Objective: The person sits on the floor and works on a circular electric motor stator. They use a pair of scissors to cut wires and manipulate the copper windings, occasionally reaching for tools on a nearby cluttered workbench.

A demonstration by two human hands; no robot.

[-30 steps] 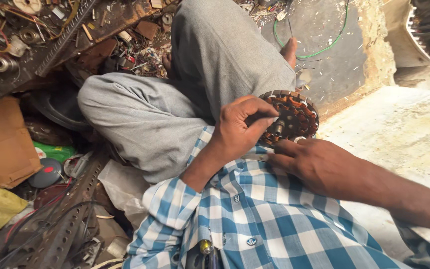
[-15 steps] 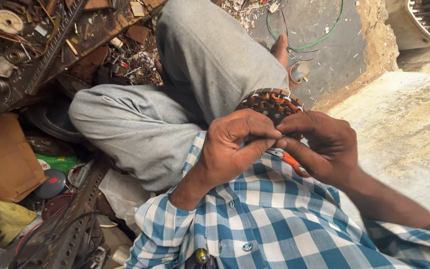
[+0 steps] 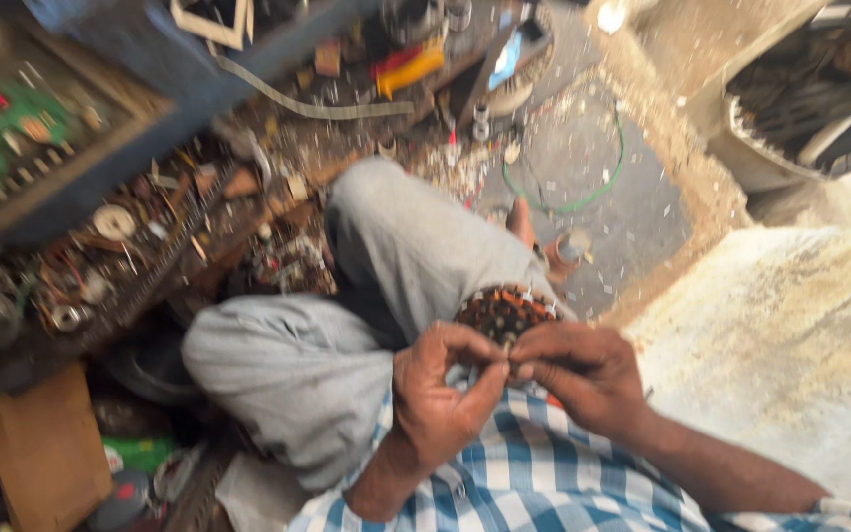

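round copper coil part (image 3: 500, 311) on lap, by gray knee | left hand (image 3: 442, 394) and right hand (image 3: 583, 372) pinch its near edge | junk left of it, bare floor (image 3: 790, 335) right

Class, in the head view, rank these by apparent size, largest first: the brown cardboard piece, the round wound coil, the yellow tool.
1. brown cardboard piece, though nearer the camera
2. round wound coil, partly hidden by both hands
3. yellow tool
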